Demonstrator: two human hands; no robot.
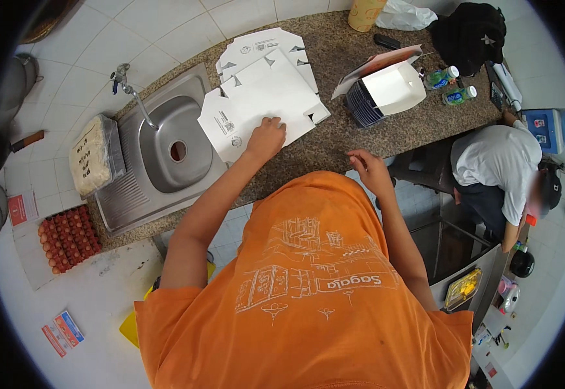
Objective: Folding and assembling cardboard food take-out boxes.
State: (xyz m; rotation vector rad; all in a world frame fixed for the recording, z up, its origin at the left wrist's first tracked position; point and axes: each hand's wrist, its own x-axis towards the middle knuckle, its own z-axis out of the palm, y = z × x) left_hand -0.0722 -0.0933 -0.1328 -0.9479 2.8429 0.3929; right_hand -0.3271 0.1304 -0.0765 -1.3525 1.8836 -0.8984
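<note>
Flat white cardboard box blanks point(256, 97) lie overlapping on the counter, with cut slots and small dark print. My left hand point(268, 138) rests on the front blank near its near edge, fingers bent with the tips against the cardboard. Just off the counter's front edge, my right hand point(370, 172) hangs empty, its fingers loosely bent and apart. Beyond it stands a stack of nested dark blue boxes point(363, 104). The top one shows a white inside, and a raised flap point(374, 70) leans at its back.
To the left are a steel sink point(185, 172) with a tap point(127, 84), a plastic-wrapped pack point(94, 155) and egg trays point(69, 240). Two small bottles point(451, 78), a black cap point(470, 39) and a yellow cup point(365, 14) stand right. A person point(499, 165) bends at the far right.
</note>
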